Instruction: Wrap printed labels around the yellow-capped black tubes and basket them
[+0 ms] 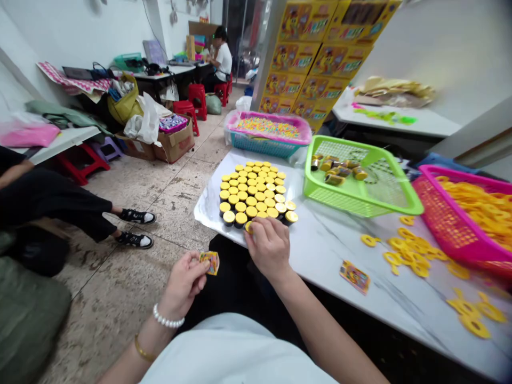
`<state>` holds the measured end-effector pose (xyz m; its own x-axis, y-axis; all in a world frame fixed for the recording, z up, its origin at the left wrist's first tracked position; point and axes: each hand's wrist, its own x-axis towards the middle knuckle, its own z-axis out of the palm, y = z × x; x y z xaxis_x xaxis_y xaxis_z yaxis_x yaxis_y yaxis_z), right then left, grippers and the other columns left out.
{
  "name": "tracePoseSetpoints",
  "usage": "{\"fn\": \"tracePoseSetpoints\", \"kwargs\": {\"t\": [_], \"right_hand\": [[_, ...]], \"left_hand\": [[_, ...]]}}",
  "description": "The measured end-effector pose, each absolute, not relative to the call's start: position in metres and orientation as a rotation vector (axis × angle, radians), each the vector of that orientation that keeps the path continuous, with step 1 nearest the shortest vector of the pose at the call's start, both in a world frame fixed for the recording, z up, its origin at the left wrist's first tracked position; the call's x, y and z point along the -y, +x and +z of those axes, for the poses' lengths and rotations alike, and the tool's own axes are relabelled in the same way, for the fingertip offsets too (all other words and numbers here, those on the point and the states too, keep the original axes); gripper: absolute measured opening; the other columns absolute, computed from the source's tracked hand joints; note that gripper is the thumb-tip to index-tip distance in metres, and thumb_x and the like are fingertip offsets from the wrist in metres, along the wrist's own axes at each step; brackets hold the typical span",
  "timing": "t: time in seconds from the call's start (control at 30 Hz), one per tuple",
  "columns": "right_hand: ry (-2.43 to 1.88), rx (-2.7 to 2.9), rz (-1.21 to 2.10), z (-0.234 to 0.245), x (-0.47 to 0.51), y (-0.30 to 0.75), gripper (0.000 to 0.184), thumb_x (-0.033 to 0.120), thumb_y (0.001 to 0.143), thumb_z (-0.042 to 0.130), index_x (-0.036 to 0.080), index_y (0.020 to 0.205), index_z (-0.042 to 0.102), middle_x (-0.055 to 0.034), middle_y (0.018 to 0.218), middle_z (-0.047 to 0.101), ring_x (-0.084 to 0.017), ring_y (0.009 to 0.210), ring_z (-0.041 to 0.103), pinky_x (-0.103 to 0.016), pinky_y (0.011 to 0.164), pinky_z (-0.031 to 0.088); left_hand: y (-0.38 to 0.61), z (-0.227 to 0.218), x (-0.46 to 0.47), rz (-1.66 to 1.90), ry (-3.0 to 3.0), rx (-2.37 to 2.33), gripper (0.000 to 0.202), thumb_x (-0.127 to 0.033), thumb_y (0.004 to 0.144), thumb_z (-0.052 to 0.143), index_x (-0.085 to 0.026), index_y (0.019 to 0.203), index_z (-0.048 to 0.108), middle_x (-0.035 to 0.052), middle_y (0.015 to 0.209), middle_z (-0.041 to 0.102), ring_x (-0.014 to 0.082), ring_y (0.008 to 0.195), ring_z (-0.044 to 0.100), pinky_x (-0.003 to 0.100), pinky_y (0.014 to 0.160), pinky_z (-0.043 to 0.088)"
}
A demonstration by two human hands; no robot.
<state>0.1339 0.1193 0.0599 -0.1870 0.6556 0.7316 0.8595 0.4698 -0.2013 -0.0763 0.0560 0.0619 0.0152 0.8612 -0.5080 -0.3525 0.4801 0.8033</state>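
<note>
My left hand [186, 280] is closed on a small stack of printed stickers [210, 262], held above my lap. At the near edge of the cluster, my right hand [270, 242] has its fingers round a yellow-capped jar [248, 228], mostly hidden under the fingertips. Several dark jars with yellow lids [251, 201] stand upright, packed close together on the table's left end. Another printed sticker sheet [355, 276] lies flat on the table, right of my right forearm.
A green basket [360, 205] holds several wrapped jars. Beside it stands a pink basket [452, 229] of yellow plastic rings; loose rings [416, 248] lie before it. Behind the jars sits a tub of colourful beads [268, 128]. Yellow cartons [308, 64] are stacked behind. A person sits left.
</note>
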Motion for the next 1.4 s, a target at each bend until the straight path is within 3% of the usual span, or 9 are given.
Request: {"fn": "tracePoseSetpoints", "kwargs": {"t": [0.07, 0.17, 0.3, 0.4, 0.67, 0.83, 1.07, 1.2, 1.4], "right_hand": [[-1.221, 1.804, -0.196, 0.063, -0.109, 0.134, 0.022, 0.021, 0.089, 0.065, 0.022, 0.111, 0.065, -0.0111, 0.105, 0.069, -0.027, 0.100, 0.061, -0.042, 0.089, 0.048], [-1.225, 1.572, 0.278, 0.070, -0.088, 0.132, 0.038, 0.026, 0.087, 0.070, 0.024, 0.124, 0.062, -0.0100, 0.108, 0.063, -0.023, 0.095, 0.062, -0.038, 0.081, 0.053], [-1.155, 1.199, 1.150, 0.067, -0.069, 0.126, 0.027, 0.039, 0.083, 0.074, 0.024, 0.106, 0.070, -0.0044, 0.098, 0.065, -0.018, 0.086, 0.065, -0.032, 0.077, 0.056], [-1.096, 1.000, 1.447, 0.058, -0.068, 0.120, 0.037, 0.048, 0.076, 0.078, 0.022, 0.101, 0.070, -0.0034, 0.091, 0.070, -0.017, 0.081, 0.067, -0.031, 0.078, 0.056], [-1.172, 1.015, 1.366, 0.059, -0.072, 0.117, 0.033, 0.046, 0.076, 0.078, 0.020, 0.095, 0.068, -0.0090, 0.105, 0.076, -0.021, 0.094, 0.072, -0.036, 0.087, 0.058], [-1.120, 1.043, 1.349, 0.059, -0.067, 0.110, 0.029, 0.045, 0.081, 0.073, 0.023, 0.092, 0.056, -0.0070, 0.096, 0.078, -0.020, 0.084, 0.075, -0.034, 0.079, 0.061], [-1.262, 1.478, 0.854, 0.056, -0.057, 0.112, 0.024, 0.034, 0.083, 0.072, 0.023, 0.099, 0.059, -0.0102, 0.105, 0.077, -0.023, 0.087, 0.077, -0.035, 0.081, 0.063], [-1.263, 1.550, 0.774, 0.051, -0.055, 0.113, 0.026, 0.033, 0.082, 0.073, 0.023, 0.103, 0.060, -0.0095, 0.105, 0.078, -0.023, 0.088, 0.077, -0.034, 0.082, 0.064], [-1.171, 1.291, 1.058, 0.045, -0.053, 0.111, 0.027, 0.038, 0.087, 0.070, 0.025, 0.105, 0.055, -0.0105, 0.117, 0.074, -0.020, 0.088, 0.076, -0.034, 0.079, 0.064]], "left_hand": [[-0.079, 0.064, -0.062, 1.033, 0.513, -1.215, 0.051, -0.038, 0.059, 0.088, -0.016, 0.091, 0.055, -0.0077, 0.056, 0.058, 0.0012, 0.036, 0.036, 0.012, 0.034, 0.014], [-0.080, 0.064, -0.069, 1.039, 0.465, -1.239, 0.048, -0.037, 0.057, 0.089, -0.015, 0.086, 0.058, -0.0060, 0.058, 0.059, 0.0004, 0.036, 0.037, 0.012, 0.033, 0.014], [-0.071, 0.065, -0.073, 0.994, 0.397, -1.219, 0.046, -0.038, 0.054, 0.090, -0.013, 0.077, 0.059, -0.0044, 0.059, 0.059, -0.0004, 0.036, 0.036, 0.012, 0.032, 0.012], [-0.063, 0.067, -0.075, 0.949, 0.351, -1.121, 0.043, -0.034, 0.055, 0.091, -0.011, 0.077, 0.061, -0.0050, 0.060, 0.056, -0.0012, 0.038, 0.036, 0.011, 0.032, 0.012], [-0.057, 0.067, -0.076, 0.893, 0.290, -0.967, 0.038, -0.028, 0.061, 0.089, -0.012, 0.078, 0.059, -0.0052, 0.062, 0.053, -0.0015, 0.041, 0.031, 0.010, 0.033, 0.014], [-0.055, 0.063, -0.074, 0.917, 0.254, -0.951, 0.033, -0.025, 0.065, 0.087, -0.011, 0.078, 0.060, -0.0041, 0.065, 0.055, -0.0011, 0.041, 0.034, 0.010, 0.033, 0.015], [-0.054, 0.059, -0.074, 0.942, 0.091, -0.936, 0.015, -0.014, 0.075, 0.075, -0.010, 0.081, 0.062, -0.0010, 0.073, 0.061, -0.0027, 0.040, 0.031, 0.008, 0.031, 0.017], [-0.054, 0.055, -0.071, 0.962, 0.152, -0.958, 0.020, -0.021, 0.074, 0.078, -0.012, 0.079, 0.061, -0.0030, 0.067, 0.059, -0.0019, 0.039, 0.031, 0.009, 0.032, 0.017], [-0.056, 0.050, -0.063, 0.903, 0.302, -0.956, 0.032, -0.033, 0.067, 0.085, -0.010, 0.079, 0.066, -0.0018, 0.065, 0.059, -0.0015, 0.039, 0.034, 0.011, 0.033, 0.017]]}}
